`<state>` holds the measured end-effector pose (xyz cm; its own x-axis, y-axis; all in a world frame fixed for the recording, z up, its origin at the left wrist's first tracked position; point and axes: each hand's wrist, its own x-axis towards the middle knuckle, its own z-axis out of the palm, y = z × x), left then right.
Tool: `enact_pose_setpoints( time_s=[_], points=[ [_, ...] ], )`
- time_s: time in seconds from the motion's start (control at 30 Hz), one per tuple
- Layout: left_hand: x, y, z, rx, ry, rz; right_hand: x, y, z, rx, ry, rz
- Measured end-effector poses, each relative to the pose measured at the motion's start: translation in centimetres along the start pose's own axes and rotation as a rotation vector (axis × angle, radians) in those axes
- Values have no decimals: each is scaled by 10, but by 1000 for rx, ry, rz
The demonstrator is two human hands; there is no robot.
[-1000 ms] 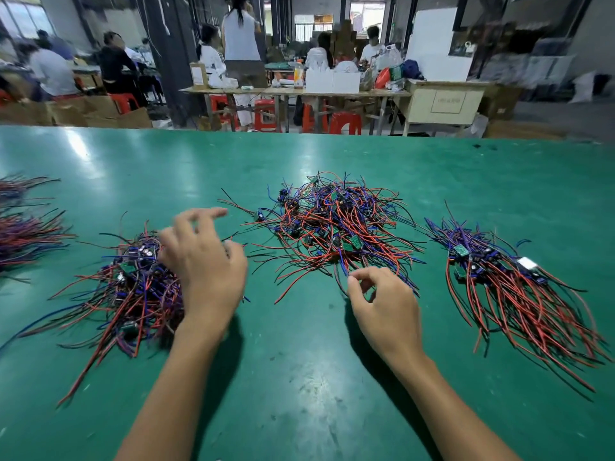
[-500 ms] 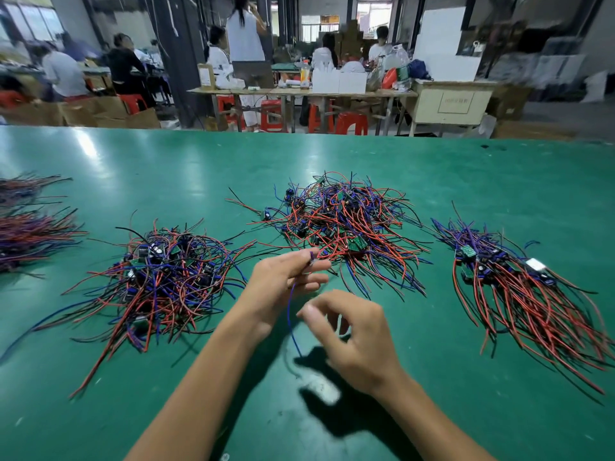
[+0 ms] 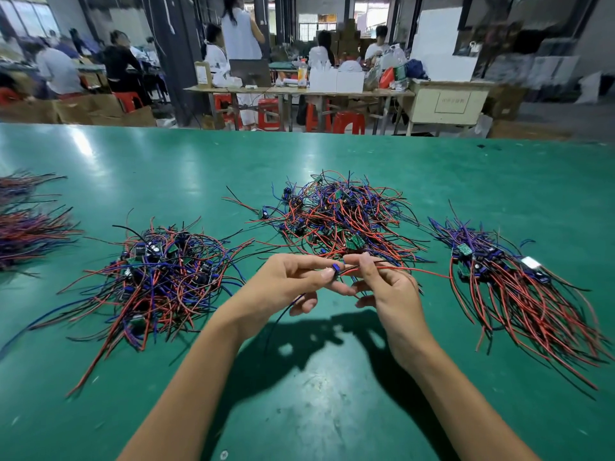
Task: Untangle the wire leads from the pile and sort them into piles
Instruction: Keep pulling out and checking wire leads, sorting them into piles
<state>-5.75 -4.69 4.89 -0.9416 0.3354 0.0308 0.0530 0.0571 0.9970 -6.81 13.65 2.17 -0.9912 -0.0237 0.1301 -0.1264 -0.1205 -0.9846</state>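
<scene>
I see the table (image 3: 332, 410) topped in green, smooth and semi-glossy, catching window glare and scuffed pale near me; the wires (image 3: 349, 221) wear smooth plastic-looking sleeves in red, blue and black, faintly shiny; small green boards (image 3: 354, 241) among them look matt; the lead (image 3: 392, 269) I hold has the same slick red coat; behind, the stools (image 3: 347, 123) look like glossy red plastic; the boxes (image 3: 100, 111) like matt brown cardboard.

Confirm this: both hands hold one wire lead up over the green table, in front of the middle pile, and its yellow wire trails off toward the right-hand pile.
One detail is wrong: the wire trailing right is red, not yellow, as the head view shows. The rest stands: the left hand and right hand pinch one wire lead above the green table, in front of the middle pile.
</scene>
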Motion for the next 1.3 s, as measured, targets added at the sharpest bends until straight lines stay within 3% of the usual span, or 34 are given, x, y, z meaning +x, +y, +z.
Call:
enact_pose_setpoints(
  time_s=[0.13, 0.2, 0.27, 0.37, 0.43, 0.53, 0.6, 0.73, 0.87, 1.03, 1.17, 1.3],
  points=[
    [2, 2, -3, -44, 243, 85, 2, -2, -1, 12, -50, 28],
    [3, 8, -10, -35, 470, 202, 3, 1, -2, -13, -57, 23],
    [1, 11, -25, 140, 738, 344, 4, 6, -4, -113, -25, -35],
    [-11, 7, -53, 612, 1103, 404, 5, 19, -10, -677, 84, -207],
    [-18, 0, -68, 923, 1284, 156, 4, 26, -13, -1053, 111, -227],
    [-22, -10, -75, 1141, 1169, -496, 6, 28, -15, -1256, 106, -124],
    [-19, -10, -67, 1114, 1082, -590, 7, 26, -17, -1266, 121, -127],
    [-4, -9, -38, 1197, 1088, -237, 7, 21, -18, -1157, 194, -129],
    [9, -14, -5, 1159, 829, 63, 4, 18, -17, -958, 336, -282],
    [15, -33, 22, 1152, 463, 180, -2, 11, -11, -812, 465, -599],
    [18, -39, 31, 1049, 376, 293, -3, 9, -10, -621, 442, -766],
    [18, -38, 32, 868, 344, 372, -3, 0, -11, -430, 431, -782]
  ],
)
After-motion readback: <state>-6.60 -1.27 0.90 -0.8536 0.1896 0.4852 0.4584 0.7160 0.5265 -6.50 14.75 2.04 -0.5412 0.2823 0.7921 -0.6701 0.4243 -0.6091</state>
